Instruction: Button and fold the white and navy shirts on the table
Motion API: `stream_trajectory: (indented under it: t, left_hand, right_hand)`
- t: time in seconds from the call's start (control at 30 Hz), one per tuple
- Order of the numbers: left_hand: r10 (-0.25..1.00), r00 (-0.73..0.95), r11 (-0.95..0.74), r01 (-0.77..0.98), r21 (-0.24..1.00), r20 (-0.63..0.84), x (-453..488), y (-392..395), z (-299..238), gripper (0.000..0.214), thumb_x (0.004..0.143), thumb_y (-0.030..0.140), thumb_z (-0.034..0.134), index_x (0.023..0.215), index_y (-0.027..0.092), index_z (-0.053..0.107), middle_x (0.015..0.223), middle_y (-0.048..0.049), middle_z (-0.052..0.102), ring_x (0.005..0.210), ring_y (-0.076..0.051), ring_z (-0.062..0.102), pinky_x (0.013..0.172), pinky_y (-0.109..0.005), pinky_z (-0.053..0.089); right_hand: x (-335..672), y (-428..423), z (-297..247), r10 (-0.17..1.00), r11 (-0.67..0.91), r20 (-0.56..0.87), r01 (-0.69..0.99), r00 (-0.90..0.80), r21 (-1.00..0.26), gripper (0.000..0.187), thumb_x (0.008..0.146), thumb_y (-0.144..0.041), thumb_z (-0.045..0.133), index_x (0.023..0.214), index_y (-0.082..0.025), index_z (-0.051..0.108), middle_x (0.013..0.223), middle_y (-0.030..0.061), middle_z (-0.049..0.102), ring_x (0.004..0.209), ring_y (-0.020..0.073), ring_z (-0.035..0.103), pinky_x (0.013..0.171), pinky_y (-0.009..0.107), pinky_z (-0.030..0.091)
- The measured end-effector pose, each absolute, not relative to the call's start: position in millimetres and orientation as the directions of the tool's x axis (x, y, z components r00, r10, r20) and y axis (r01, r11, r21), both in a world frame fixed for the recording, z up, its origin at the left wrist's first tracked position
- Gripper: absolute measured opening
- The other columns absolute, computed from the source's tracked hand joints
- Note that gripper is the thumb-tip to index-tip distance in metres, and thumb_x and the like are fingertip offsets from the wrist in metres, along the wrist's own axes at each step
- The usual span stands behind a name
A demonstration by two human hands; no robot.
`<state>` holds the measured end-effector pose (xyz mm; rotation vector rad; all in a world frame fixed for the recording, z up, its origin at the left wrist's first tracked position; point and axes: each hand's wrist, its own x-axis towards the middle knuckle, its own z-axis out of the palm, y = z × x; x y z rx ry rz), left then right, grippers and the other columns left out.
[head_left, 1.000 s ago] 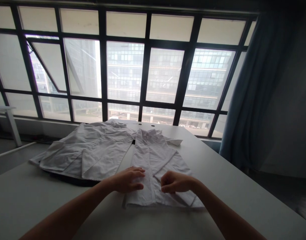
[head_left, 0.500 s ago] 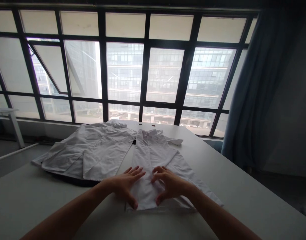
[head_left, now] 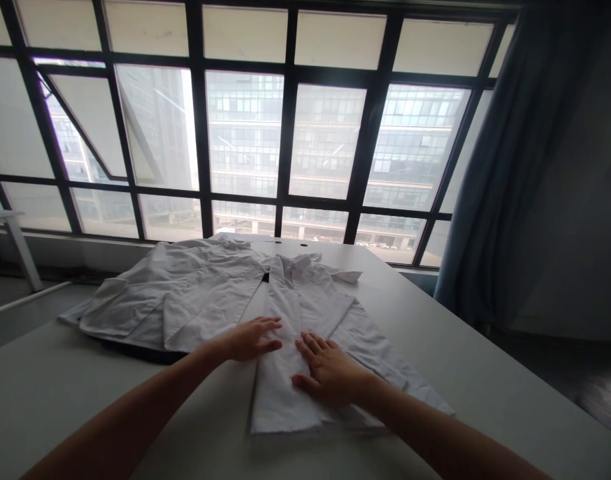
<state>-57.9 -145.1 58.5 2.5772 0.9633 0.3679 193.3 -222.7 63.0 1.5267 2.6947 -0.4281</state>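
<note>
A white collared shirt (head_left: 285, 400) lies partly folded on the table in front of me, its collar end pointing toward the window and its hem toward me. My left hand (head_left: 252, 339) is at the shirt's left edge, fingers stretched out over the cloth and holding nothing. On the middle of the shirt my right hand (head_left: 330, 370) rests palm down, its fingers extended. To the left a heap of white garments (head_left: 200, 293) lies spread out, with something dark showing under its near edge.
The white table (head_left: 465, 393) runs back to a wide black-framed window (head_left: 285, 133), where one pane is tilted out. A blue curtain (head_left: 490, 200) hangs at the right. Part of another white table (head_left: 15, 240) stands at the far left.
My left hand has moved away from me along the shirt's left edge. The right hand has flattened onto the cloth from a curled pose. The near hem lies straighter and more exposed.
</note>
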Motion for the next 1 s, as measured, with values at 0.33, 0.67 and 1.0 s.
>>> stream_trajectory:
  t: [0.33, 0.67, 1.0]
  left_hand:
    - [0.642, 0.755, -0.765, 0.623, 0.162, 0.131, -12.3, -63.1, 28.7, 0.062, 0.098, 0.055, 0.041, 0.144, 0.014, 0.046, 0.154, -0.0179, 0.04, 0.147, -0.029, 0.03, 0.12, -0.047, 0.022]
    - [0.848, 0.526, -0.529, 0.839, 0.126, 0.059, 9.9, 73.1, 12.4, 0.066, 0.102, 0.048, 0.023, 0.152, 0.004, 0.03, 0.161, -0.0246, 0.02, 0.151, -0.033, 0.015, 0.119, -0.049, 0.019]
    - [0.93, 0.359, -0.368, 0.919, 0.144, 0.082, 19.6, 154.5, 12.0, 0.065, 0.103, 0.045, 0.019, 0.156, 0.008, 0.024, 0.164, -0.0186, 0.009, 0.152, -0.031, 0.008, 0.121, -0.05, 0.011]
  right_hand:
    - [181.2, -215.1, 90.9, 0.754, 0.656, 0.065, 0.75, -0.653, -0.082, 0.055, 0.095, -0.055, 0.053, 0.128, -0.012, 0.063, 0.127, 0.0195, 0.061, 0.117, 0.0339, 0.057, 0.104, 0.049, 0.04]
    - [200.4, -190.8, 47.0, 0.675, 0.693, 0.085, 0.589, -0.733, -0.417, 0.086, 0.092, -0.068, 0.048, 0.158, -0.019, 0.024, 0.162, 0.0149, 0.02, 0.15, 0.0305, 0.017, 0.122, 0.051, 0.008]
    - [203.3, -164.2, 10.9, 0.656, 0.72, 0.119, 0.57, -0.746, -0.395, 0.066, 0.101, -0.05, 0.042, 0.158, -0.021, 0.025, 0.16, 0.0113, 0.023, 0.149, 0.0289, 0.021, 0.122, 0.051, 0.011]
